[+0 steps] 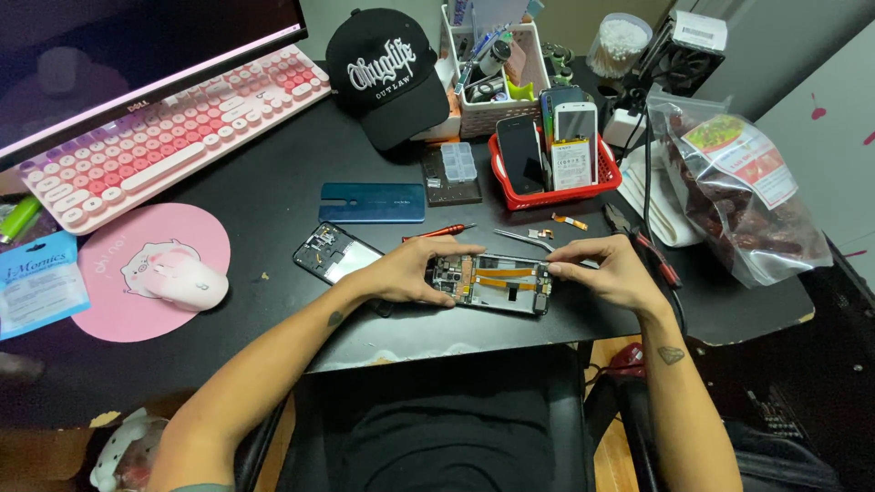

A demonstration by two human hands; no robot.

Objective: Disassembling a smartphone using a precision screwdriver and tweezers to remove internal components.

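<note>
Hands both on opened phone [492, 283], back removed, circuit board and orange flex strips exposed, lying flat near front edge of black desk [273, 196]. Left hand [415, 271] clasps phone's left end, fingers curled over top edge. Right hand [609, 271] pinches phone's right end, fingertips pressed together at upper corner. Tweezers [526, 239] and red-handled screwdriver [440, 231] lie just beyond phone. Teal back cover [372, 202] farther left. Red basket [597, 182] of phones far right. Pink mouse [187, 281] well left.
</note>
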